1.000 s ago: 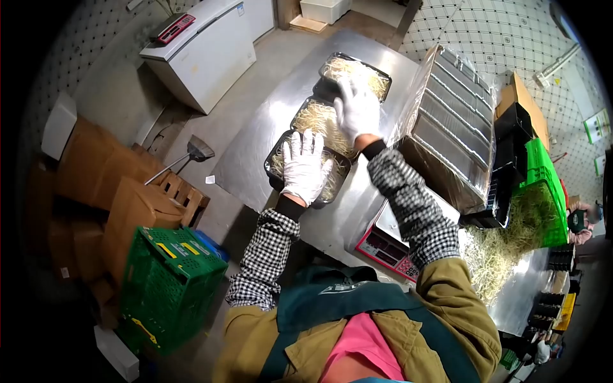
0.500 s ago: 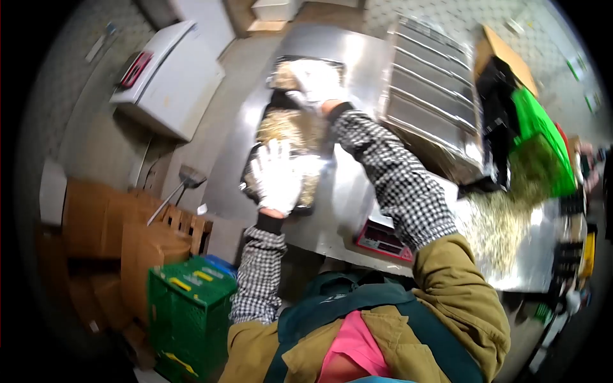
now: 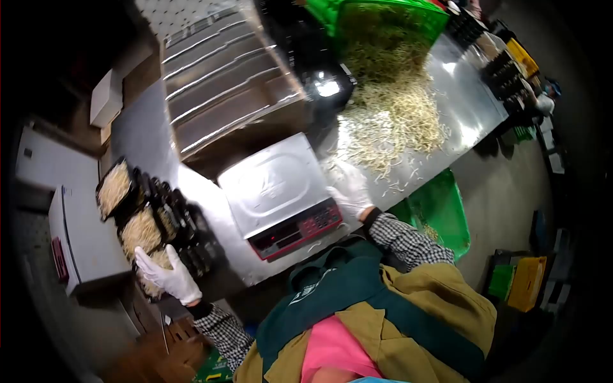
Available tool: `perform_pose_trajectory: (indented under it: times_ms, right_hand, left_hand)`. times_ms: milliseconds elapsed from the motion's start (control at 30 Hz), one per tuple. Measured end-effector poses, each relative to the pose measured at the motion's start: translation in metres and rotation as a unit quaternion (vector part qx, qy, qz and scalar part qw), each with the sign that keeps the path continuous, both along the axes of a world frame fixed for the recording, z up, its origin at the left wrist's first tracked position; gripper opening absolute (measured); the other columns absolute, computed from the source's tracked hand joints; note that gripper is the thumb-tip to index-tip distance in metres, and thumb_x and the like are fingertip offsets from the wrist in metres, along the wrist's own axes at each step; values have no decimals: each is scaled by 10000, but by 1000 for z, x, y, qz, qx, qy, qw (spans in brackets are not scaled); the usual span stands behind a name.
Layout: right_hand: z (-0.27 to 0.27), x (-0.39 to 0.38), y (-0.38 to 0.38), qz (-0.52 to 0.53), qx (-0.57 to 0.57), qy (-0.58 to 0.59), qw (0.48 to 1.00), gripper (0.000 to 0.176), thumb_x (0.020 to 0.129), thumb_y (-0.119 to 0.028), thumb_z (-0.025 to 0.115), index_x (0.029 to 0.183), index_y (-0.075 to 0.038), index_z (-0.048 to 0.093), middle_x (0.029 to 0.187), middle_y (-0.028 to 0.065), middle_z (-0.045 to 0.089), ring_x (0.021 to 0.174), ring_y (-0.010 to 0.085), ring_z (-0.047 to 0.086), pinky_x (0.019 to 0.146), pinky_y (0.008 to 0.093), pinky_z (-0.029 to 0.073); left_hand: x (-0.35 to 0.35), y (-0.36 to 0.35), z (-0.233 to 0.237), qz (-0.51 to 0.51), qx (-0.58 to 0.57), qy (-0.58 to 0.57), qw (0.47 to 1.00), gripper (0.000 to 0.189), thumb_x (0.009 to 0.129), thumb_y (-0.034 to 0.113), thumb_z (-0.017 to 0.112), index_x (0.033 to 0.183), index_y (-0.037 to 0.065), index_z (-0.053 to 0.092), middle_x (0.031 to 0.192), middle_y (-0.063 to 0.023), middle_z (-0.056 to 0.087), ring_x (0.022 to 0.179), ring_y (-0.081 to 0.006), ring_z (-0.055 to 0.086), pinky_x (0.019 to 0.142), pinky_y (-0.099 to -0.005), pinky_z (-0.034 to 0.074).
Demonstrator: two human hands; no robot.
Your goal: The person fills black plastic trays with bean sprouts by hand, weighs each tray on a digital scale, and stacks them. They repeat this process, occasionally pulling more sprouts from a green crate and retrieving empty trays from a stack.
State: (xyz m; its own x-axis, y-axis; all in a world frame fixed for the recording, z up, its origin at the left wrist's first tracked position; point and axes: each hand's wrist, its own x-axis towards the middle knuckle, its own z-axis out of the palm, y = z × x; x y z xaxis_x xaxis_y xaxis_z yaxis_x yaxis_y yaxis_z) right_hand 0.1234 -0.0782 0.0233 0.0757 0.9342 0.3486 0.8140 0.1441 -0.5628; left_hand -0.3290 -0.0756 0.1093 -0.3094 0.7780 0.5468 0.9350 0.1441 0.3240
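Note:
My left hand [image 3: 169, 276], in a white glove, has its fingers spread at the near end of stacked black trays of sprouts [image 3: 142, 231] on the table's left side. Nothing is seen in its grasp. My right hand [image 3: 351, 189], also gloved, is beside the right edge of a red scale [image 3: 274, 191] with a bare silver plate. Its fingers are apart and point toward a loose pile of pale sprouts [image 3: 396, 124] on the metal table [image 3: 235, 250].
Behind the scale stands a large box of wrapped rows [image 3: 223, 83]. Black trays [image 3: 313, 64] lie beside it. A green crate [image 3: 383, 19] is tipped over the sprout pile. Another green container [image 3: 440, 210] sits below the table's front edge.
The view has swung to the right. My right hand has left the filled trays and is now beside the scale and sprouts. My left hand remains by the trays, lifted slightly with fingers spread.

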Motion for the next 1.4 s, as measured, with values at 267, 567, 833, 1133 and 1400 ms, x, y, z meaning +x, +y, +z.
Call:
perform_pose_trajectory:
  times_ms: [267, 567, 833, 1133, 1400]
  right_hand:
    - [-96, 188, -7, 117, -163, -194, 960, 841, 710, -396, 778, 1445, -191, 423, 1499, 146, 371, 1391, 352, 334, 1138, 521, 260]
    - [-84, 408, 61, 51, -133, -133, 981, 420, 725, -293, 759, 1109, -160, 654, 1381, 148, 491, 1307, 332, 432, 1082, 491, 343]
    - [-19, 587, 161, -107, -144, -200, 963, 1072, 660, -410, 852, 1507, -95, 274, 1522, 185, 324, 1396, 339, 328, 1162, 453, 249]
    - [12, 638, 331, -72, 5, -258, 964, 1202, 576, -396, 887, 1537, -108, 225, 1559, 209, 244, 1425, 401, 270, 1167, 475, 288]
    - [20, 672, 444, -87, -102, -389, 911, 1137, 636, -280, 848, 1558, -137, 197, 1567, 228, 240, 1196, 381, 544, 893, 424, 541]
  left_hand:
    - [369, 36, -67, -443, -181, -152, 865, 835, 781, 137, 772, 1474, -22, 334, 1481, -238, 397, 1389, -394, 360, 1150, -434, 292]
    - [588, 118, -209, -535, -377, -201, 729, 859, 818, 353, 734, 1491, 26, 311, 1517, -248, 335, 1403, -376, 340, 1164, -408, 287]
    - [718, 251, -119, -514, -220, -46, 828, 940, 742, 258, 814, 1500, 43, 303, 1460, -245, 422, 1278, -375, 490, 1052, -403, 421]
    - [848, 378, -101, -496, -202, 92, 839, 1193, 672, 345, 862, 1518, -45, 117, 1550, -265, 253, 1432, -392, 284, 1194, -473, 238]
    - [913, 466, -111, -417, -367, 166, 814, 1183, 702, 648, 760, 1427, -152, 276, 1453, -279, 411, 1300, -351, 480, 1055, -413, 422]
